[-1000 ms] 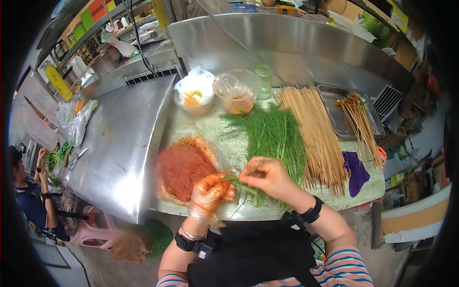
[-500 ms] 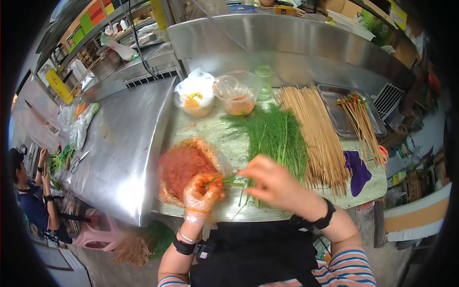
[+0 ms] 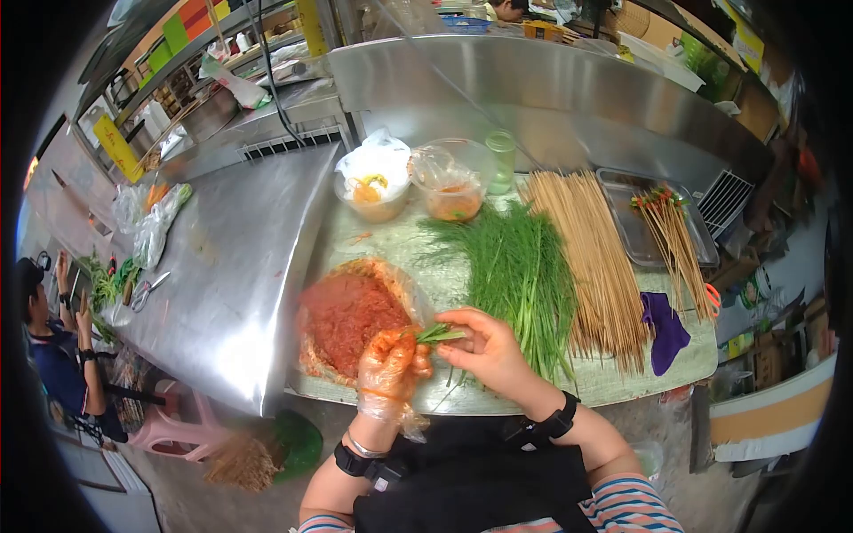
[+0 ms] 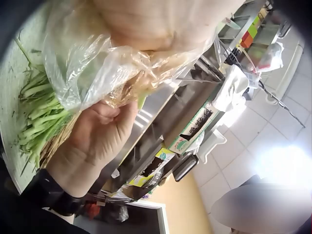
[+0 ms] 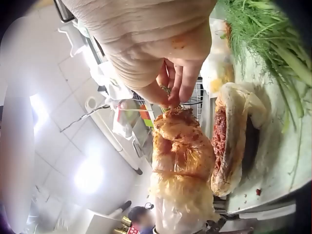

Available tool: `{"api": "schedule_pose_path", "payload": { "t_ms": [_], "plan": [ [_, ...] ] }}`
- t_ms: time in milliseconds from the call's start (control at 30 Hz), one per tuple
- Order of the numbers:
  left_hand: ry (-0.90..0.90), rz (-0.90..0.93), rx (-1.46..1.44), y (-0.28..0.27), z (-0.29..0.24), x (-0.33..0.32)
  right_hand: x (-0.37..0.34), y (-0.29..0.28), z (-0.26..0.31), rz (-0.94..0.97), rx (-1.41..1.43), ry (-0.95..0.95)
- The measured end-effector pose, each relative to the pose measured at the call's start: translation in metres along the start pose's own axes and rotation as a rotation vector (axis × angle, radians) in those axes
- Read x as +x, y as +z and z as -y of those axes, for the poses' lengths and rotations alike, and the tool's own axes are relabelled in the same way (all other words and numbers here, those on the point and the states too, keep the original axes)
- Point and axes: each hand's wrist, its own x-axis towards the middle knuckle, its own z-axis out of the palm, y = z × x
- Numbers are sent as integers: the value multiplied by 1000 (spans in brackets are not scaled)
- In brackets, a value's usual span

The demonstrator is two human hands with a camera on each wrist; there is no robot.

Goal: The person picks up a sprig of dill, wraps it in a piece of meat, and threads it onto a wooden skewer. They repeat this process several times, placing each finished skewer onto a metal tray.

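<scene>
My left hand [image 3: 389,369], in a sauce-stained clear plastic glove, grips a small bundle of green stems [image 3: 435,335] beside the bowl of red minced meat [image 3: 351,315]. My bare right hand [image 3: 487,353] pinches the stems' free end, close to the gloved fingers. In the right wrist view the right fingertips meet at the top of the gloved hand [image 5: 183,151]. A pile of green herbs [image 3: 524,275] lies beyond the right hand, and long wooden skewers [image 3: 591,266] lie to its right.
Two plastic tubs [image 3: 378,206] and a green glass [image 3: 500,164] stand at the back. On the right are a metal tray [image 3: 622,213] with loaded skewers, a purple cloth [image 3: 662,333] and orange-handled scissors [image 3: 713,300]. Another person [image 3: 58,355] is at far left.
My right hand has come back from a blurred, raised pose onto the stems by the gloved hand. The left hand has shifted slightly right and turned, still gripping the stems.
</scene>
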Motion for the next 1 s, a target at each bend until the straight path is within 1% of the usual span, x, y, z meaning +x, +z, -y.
{"api": "schedule_pose_path", "payload": {
  "t_ms": [100,133,167,200,233,300,333,433,467,500,567,633,700,800,933,1000],
  "plan": [
    [90,-24,352,1,0,-5,1,-2,7,32,107,163],
    [173,42,413,-1,1,-8,0,-6,6,11,97,195],
    [244,39,418,-4,9,-10,0,-10,1,5,92,229],
    [242,25,451,-7,5,-14,0,-12,-5,7,93,268],
    [239,8,483,-10,3,-19,-2,-12,-7,11,94,267],
    [379,142,660,-17,20,-17,-8,-14,-7,6,94,261],
    [389,141,729,-20,21,-19,-10,-15,-9,26,96,265],
    [429,225,961,-18,6,-23,-16,-19,-10,32,89,269],
    [523,275,1018,-13,-7,-23,-18,-20,-9,16,84,276],
    [535,232,1049,-22,-16,-21,-20,-22,-9,-2,79,283],
    [556,153,1112,-45,-35,-18,-22,-32,-13,-41,39,240],
    [514,-30,1375,-52,-73,-7,-25,-41,-20,-76,29,223],
    [728,-104,1620,-61,-96,16,-26,-47,-28,-96,45,225],
    [623,-125,1783,-57,-112,47,-30,-55,-44,-153,1,268],
    [491,-111,1941,-45,-117,79,-30,-56,-45,-125,-5,244],
    [294,-141,2123,-37,-115,94,-29,-57,-45,-97,5,248]
  ]
}}
